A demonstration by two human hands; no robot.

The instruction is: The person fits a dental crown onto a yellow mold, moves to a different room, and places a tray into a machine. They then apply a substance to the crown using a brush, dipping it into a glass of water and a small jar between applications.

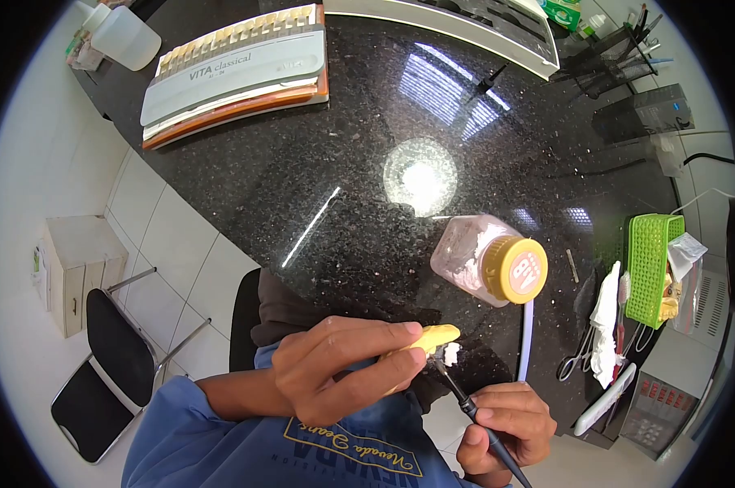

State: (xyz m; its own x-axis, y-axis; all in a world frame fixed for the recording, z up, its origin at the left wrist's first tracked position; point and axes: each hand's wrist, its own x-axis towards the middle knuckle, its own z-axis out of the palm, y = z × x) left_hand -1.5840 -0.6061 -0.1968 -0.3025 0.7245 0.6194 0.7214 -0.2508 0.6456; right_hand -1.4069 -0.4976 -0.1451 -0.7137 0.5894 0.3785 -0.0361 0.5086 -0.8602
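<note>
My left hand [347, 370] pinches a small yellow plaster-like piece [437, 336] between thumb and fingers, low over the counter's front edge. In my right hand [506, 427] is a slim black-handled dental instrument [468, 405], held like a pen. Its thin metal tip reaches up to the underside of the yellow piece. A small white lump [452, 354] shows right beside that tip. Just beyond my hands is a clear jar [463, 254] with white-pink powder inside and a yellow lid [515, 271] on it.
A tooth shade guide [237, 77] lies at the back left near a squeeze bottle [123, 37]. To the right are a green basket [648, 268], scissors [577, 363], a white cloth [605, 325] and a pen holder [611, 65]. Black chairs [119, 350] stand at left.
</note>
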